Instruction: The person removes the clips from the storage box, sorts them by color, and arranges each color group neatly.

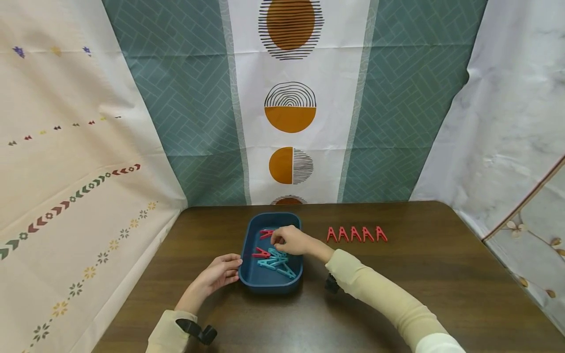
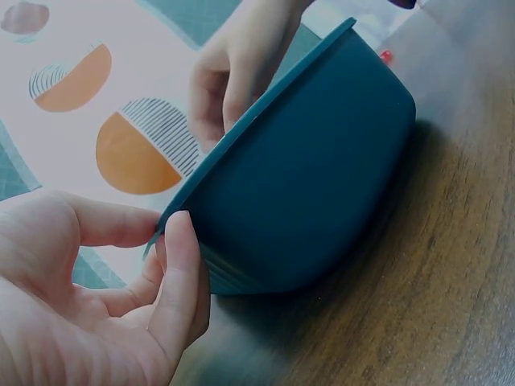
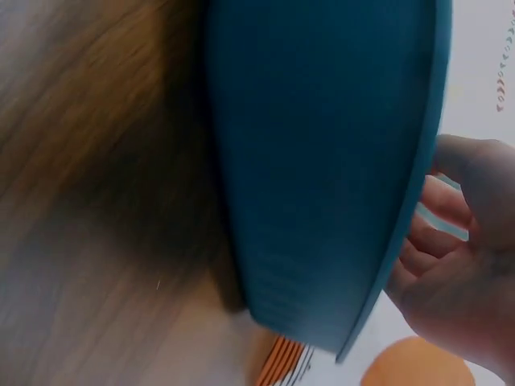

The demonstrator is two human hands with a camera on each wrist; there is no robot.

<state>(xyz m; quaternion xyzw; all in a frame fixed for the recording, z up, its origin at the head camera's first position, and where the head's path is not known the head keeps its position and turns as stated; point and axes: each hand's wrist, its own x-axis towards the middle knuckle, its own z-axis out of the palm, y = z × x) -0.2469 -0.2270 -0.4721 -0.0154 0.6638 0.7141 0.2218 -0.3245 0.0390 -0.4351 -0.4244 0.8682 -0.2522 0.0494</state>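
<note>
A dark blue plastic tray (image 1: 253, 284) sits on the desk (image 1: 397, 294) just left of centre, toward the near edge, holding a loose heap of clothespins: teal clothespins (image 1: 275, 262) in the middle and near end, one red clothespin (image 1: 261, 253) beside them, another red clothespin (image 1: 267, 233) at the far end. The right hand (image 1: 289, 240) is inside the tray over the far half, fingers curled down at the far red pin; whether its grip has closed on that pin cannot be told from any view. The left hand (image 1: 220, 272) rests at the tray's left near rim, fingers relaxed, thumb and forefinger touching the rim edge and steadying it rather than clenching. Well apart from the tray, toward the far right of the desk, five red clothespins (image 1: 356, 234) stand in a neat row, side by side. Judgement: red pins are being sorted out of the tray into that row, and the pick of the next red pin is in hand. The next move likely calls for a firm pinch on one pin alone, lifted clear of the teal heap, then set at the near end of the row.
</note>
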